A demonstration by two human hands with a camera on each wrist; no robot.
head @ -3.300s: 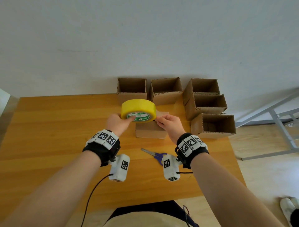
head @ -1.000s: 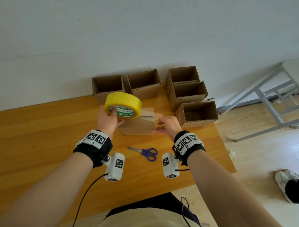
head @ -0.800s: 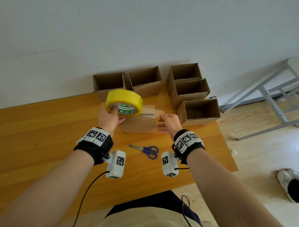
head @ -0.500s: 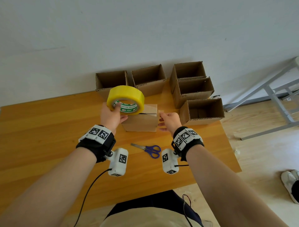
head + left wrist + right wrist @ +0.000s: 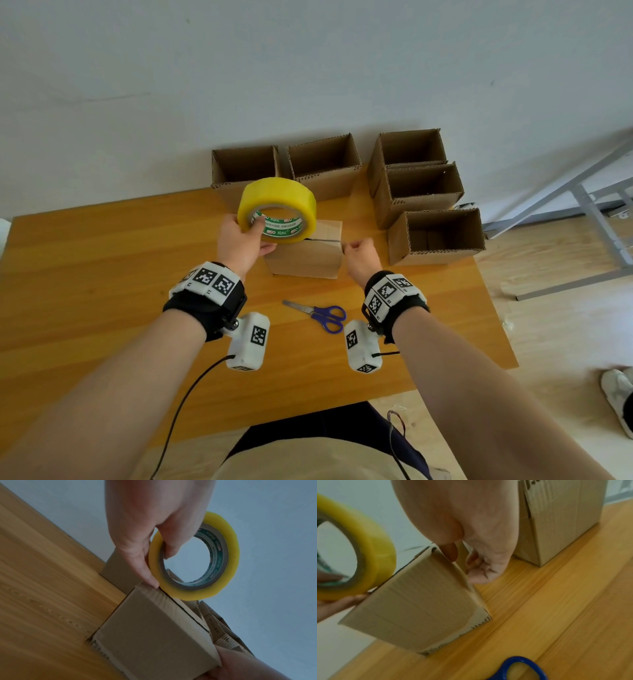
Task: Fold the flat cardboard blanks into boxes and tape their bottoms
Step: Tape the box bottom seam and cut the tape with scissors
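A brown cardboard box (image 5: 305, 258) stands upside down in the middle of the wooden table (image 5: 102, 274), its closed bottom flaps facing up. My left hand (image 5: 255, 229) grips a yellow tape roll (image 5: 276, 209), thumb inside the core, and holds it at the box's top left edge. A clear strip runs from the roll across the flap seam. My right hand (image 5: 352, 248) pinches the strip's free end at the box's top right edge. In the right wrist view the thumb (image 5: 450, 553) lies on that edge of the box (image 5: 423, 599).
Blue-handled scissors (image 5: 318, 313) lie on the table just in front of the box. Several open folded boxes (image 5: 435, 236) stand along the back and right edge of the table. A grey metal frame (image 5: 582, 192) stands on the floor to the right.
My right hand has drawn in and down from beyond the box to its top right edge, bringing the tape strip onto the flaps. The roll has stayed at the left edge.
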